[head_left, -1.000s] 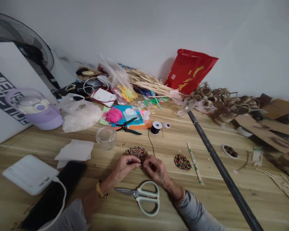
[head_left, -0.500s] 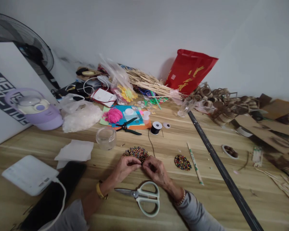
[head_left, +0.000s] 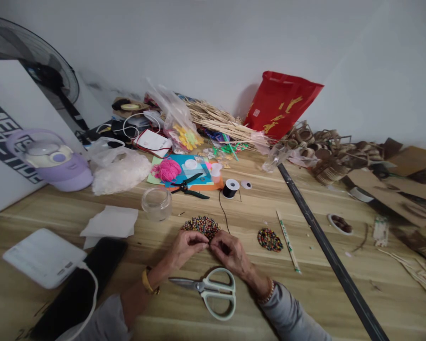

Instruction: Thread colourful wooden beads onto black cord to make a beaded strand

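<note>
In front of a heap of small multicoloured wooden beads [head_left: 201,224], my two hands meet fingertip to fingertip. My left hand [head_left: 187,246] is closed in a pinch, with something tiny and dark at its fingertips that I cannot make out. My right hand [head_left: 230,253] pinches too, its fingers curled. Thin black cord [head_left: 223,210] runs from the black spool [head_left: 230,188] down to behind my right hand, which appears to hold it. Scissors with pale green handles [head_left: 218,293] lie below my hands. A coil of strung beads [head_left: 270,239] rests to the right.
A clear jar [head_left: 156,204] and dark pliers [head_left: 189,187] lie beyond the beads. Right of the coil are a thin paper-wrapped stick [head_left: 288,242] and a long black strip [head_left: 326,246]. A white power bank [head_left: 44,258] is at left. Small woven baskets [head_left: 328,170] crowd the back right.
My hands keep the same pinching pose at the bead heap with barely any movement. The view has shifted very slightly.
</note>
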`<action>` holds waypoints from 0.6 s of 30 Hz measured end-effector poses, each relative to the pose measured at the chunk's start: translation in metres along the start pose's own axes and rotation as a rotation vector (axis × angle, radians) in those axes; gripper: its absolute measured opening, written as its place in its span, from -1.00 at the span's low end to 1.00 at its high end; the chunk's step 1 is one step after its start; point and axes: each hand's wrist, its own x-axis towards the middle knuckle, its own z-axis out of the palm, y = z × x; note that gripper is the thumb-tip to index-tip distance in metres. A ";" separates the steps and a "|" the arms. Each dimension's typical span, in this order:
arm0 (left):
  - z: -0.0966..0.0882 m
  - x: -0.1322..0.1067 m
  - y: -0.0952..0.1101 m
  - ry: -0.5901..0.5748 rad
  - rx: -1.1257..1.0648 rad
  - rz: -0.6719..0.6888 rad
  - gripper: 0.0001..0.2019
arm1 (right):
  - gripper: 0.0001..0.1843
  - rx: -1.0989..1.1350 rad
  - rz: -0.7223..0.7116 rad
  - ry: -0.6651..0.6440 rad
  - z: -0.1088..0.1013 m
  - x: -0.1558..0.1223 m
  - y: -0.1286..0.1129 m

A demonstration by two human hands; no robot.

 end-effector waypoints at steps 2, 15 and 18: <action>0.000 0.000 0.000 -0.007 -0.005 0.000 -0.84 | -0.80 0.003 0.006 -0.009 0.000 0.000 0.001; 0.000 0.000 0.002 -0.014 -0.001 0.014 -0.85 | -0.82 0.009 -0.008 -0.020 -0.001 0.000 0.000; 0.000 -0.001 0.003 -0.015 0.009 0.017 -0.85 | -0.84 0.009 -0.011 -0.015 -0.001 0.000 0.001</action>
